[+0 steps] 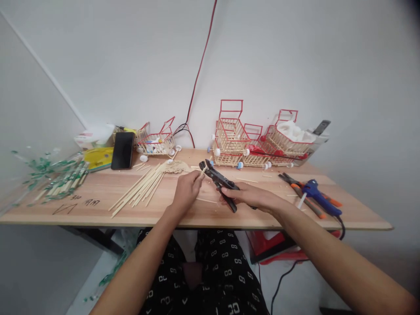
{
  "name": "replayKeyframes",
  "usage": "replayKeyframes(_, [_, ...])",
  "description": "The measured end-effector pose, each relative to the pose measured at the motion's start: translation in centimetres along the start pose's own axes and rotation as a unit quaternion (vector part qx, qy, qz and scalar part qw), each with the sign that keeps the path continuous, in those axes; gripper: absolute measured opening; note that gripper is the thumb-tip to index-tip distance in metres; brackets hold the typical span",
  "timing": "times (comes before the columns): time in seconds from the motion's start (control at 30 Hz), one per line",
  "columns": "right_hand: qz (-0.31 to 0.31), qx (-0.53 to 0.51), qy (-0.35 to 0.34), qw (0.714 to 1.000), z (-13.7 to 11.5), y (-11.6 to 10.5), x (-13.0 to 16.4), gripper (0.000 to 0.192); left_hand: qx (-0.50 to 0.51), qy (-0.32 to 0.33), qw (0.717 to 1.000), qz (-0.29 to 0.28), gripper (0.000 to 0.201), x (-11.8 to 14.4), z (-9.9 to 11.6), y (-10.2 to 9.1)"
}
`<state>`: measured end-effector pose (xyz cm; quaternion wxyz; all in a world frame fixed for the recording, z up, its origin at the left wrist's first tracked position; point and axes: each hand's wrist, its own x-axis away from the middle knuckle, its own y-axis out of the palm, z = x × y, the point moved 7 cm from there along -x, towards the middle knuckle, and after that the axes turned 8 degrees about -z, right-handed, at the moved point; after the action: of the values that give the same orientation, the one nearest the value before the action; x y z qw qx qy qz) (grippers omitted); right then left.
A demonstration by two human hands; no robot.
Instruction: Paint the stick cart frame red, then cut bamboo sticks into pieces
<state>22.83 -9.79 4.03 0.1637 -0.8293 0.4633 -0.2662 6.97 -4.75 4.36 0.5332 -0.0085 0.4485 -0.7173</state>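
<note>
Left hand (pixel 187 189), fingers pinched together on a short wooden stick (pixel 203 171), holds the stick's far end up into the nose of the cutting pliers (pixel 219 180). Right hand (pixel 251 196) is clamped around the black handles of the pliers, which lie slanted just above the counter (pixel 98 192), jaws pointing away and to the left; whether the jaws are pressed onto the stick cannot be told. Both hands sit near the front edge of the counter, about midway along it.

Left of the left hand, a fan of long bamboo sticks (pixel 139 188) lies flat on the wood, with a small heap of short offcuts (pixel 176 166) at its far end. Farther left is a bundle of sticks in green-printed wrappers (pixel 62 181), and pen marks (pixel 90 202) are written on the counter beside it. A black phone (pixel 122 150) leans near a yellow packet (pixel 98 157).

Along the wall stand small carts built of sticks with red frames: one cart (pixel 157 140) behind the phone, and a group of carts (pixel 252 140) to the right, with white bottle-cap wheels. A red cable (pixel 200 70) runs up the wall.

Right of the right hand lie a blue glue gun (pixel 316 196) and orange-handled pliers (pixel 302 192), touching one another.
</note>
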Motion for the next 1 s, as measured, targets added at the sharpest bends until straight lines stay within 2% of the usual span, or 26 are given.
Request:
replayKeyframes(0.17, [-0.022, 0.068, 0.004, 0.997, 0.2, -0.4, -0.1, 0.054, 0.190, -0.033, 0.978, -0.083, 0.033, -0.4, -1.0, 1.0])
replayKeyframes(0.33, [0.000, 0.125, 0.000, 0.992, 0.0, -0.9, 0.0, 0.051, 0.353, -0.088, 0.920, -0.144, 0.031, -0.3, -1.6, 2.4])
replayKeyframes(0.43, [0.001, 0.130, -0.002, 0.992, 0.1, -0.9, 0.0, 0.051, 0.416, -0.113, 0.887, -0.166, 0.030, 0.0, -1.7, 2.9])
replayKeyframes(0.63, [-0.007, 0.100, -0.026, 0.995, 1.1, -0.6, -0.1, 0.053, 0.477, -0.149, 0.842, -0.203, 0.037, 0.5, -1.7, 3.5])
replayKeyframes(0.8, [-0.008, 0.071, -0.017, 0.997, 1.8, -0.6, -0.1, 0.051, 0.475, -0.152, 0.840, -0.213, 0.037, 0.6, -1.6, 3.5])
replayKeyframes(1.0, [0.045, 0.148, 0.015, 0.988, 1.2, -0.9, 0.2, 0.046, 0.472, -0.164, 0.839, -0.216, 0.034, 0.7, -1.5, 3.4])
